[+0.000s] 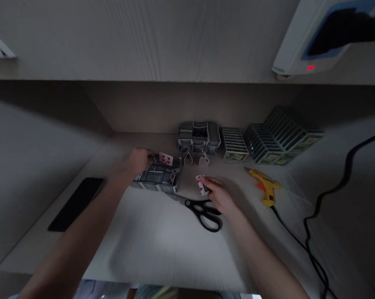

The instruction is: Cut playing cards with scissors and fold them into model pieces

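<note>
My left hand [139,161] is closed at the back left corner of an open box made of playing cards [156,187], its fingertips on the rim and partly hidden. Inside, grey patterned card backs show, and a card with red hearts [166,159] stands against the back wall. To the right of the box, my right hand [218,193] pinches a few small playing cards [201,185], a red-marked face showing. Just below that hand lie black-handled scissors [203,211], blades pointing toward the box. Two folded cards [188,157] stand behind, between the hands.
At the back stand a grey card-built model [198,136] and green-edged, stepped card structures [268,141]. A yellow glue gun [265,185] lies at right, trailing a black cable [312,216]. A black phone [76,204] lies at left. A shelf front [144,41] overhangs, with a power strip [318,45].
</note>
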The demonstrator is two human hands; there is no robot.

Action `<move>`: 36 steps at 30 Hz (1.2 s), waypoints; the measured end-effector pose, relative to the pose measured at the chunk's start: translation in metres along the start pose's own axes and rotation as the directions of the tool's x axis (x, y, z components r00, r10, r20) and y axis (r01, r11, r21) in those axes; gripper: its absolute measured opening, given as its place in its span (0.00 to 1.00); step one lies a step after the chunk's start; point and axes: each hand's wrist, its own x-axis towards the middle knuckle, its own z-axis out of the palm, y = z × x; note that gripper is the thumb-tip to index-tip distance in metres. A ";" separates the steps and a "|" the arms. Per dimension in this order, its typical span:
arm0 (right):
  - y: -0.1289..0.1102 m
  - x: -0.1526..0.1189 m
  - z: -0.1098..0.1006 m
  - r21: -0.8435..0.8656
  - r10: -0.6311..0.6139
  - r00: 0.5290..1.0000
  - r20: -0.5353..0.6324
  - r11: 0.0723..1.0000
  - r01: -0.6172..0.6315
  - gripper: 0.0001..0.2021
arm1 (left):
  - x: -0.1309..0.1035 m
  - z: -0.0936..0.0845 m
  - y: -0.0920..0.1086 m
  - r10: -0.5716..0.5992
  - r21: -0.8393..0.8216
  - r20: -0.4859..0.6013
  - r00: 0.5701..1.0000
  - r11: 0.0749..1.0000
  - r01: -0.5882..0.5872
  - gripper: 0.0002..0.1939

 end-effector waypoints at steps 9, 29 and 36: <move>-0.002 -0.003 0.001 -0.086 0.033 0.999 -0.033 0.996 -0.036 0.13 | -0.004 -0.013 -0.022 -0.119 -0.078 -0.103 0.987 0.991 0.112 0.11; -0.002 -0.015 0.010 -0.135 -0.121 0.978 0.170 0.980 0.145 0.11 | -0.066 0.000 0.078 0.211 -0.486 0.008 0.978 0.855 -0.180 0.18; -0.002 -0.015 0.010 -0.197 -0.135 0.971 0.195 0.965 0.173 0.11 | -0.075 0.007 0.094 0.248 -0.238 0.045 0.968 0.944 -0.230 0.13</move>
